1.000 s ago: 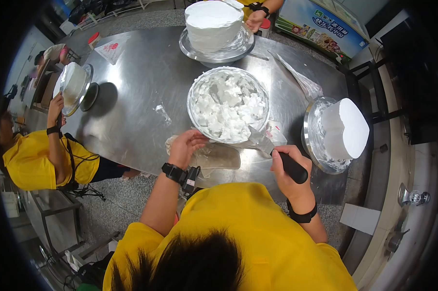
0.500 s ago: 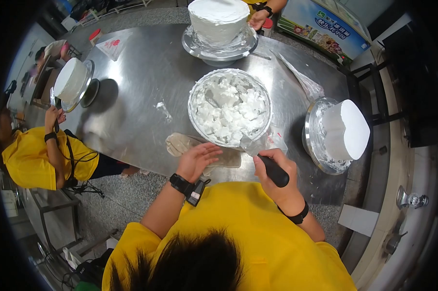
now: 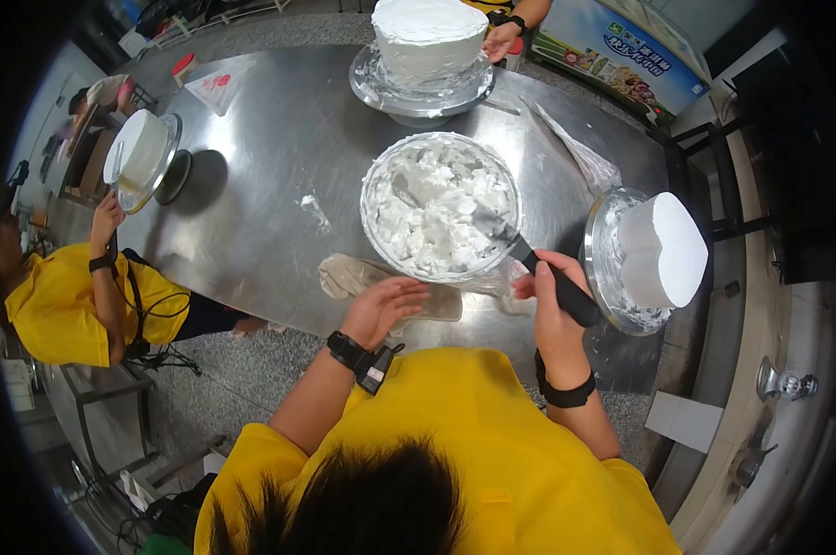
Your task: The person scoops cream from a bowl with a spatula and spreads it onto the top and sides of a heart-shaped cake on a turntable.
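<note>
A large bowl (image 3: 367, 217) of white cream (image 3: 436, 236) stands on the metal table in front of me. My right hand (image 3: 560, 324) grips the black handle of a spatula (image 3: 566, 291), whose cream-smeared blade reaches over the bowl's right rim onto the cream. My left hand (image 3: 381, 310) is open, fingers stretched, close to the bowl's near rim and above a beige cloth (image 3: 344, 275). To the right of my right hand, a white heart-shaped cake (image 3: 663, 254) sits on a metal turntable (image 3: 603, 242) smeared with cream.
Across the metal table (image 3: 279, 176) is another white cake (image 3: 432, 46) on a turntable, with a person's hand (image 3: 503, 42) beside it. A piping bag (image 3: 580, 153) lies at right. At left a co-worker (image 3: 94, 301) in yellow holds a tool against a cake (image 3: 142, 153).
My right hand has moved right and turned, bringing the spatula blade from the bowl's near right edge up over the cream. My left hand has hardly moved. The left co-worker's hand has risen.
</note>
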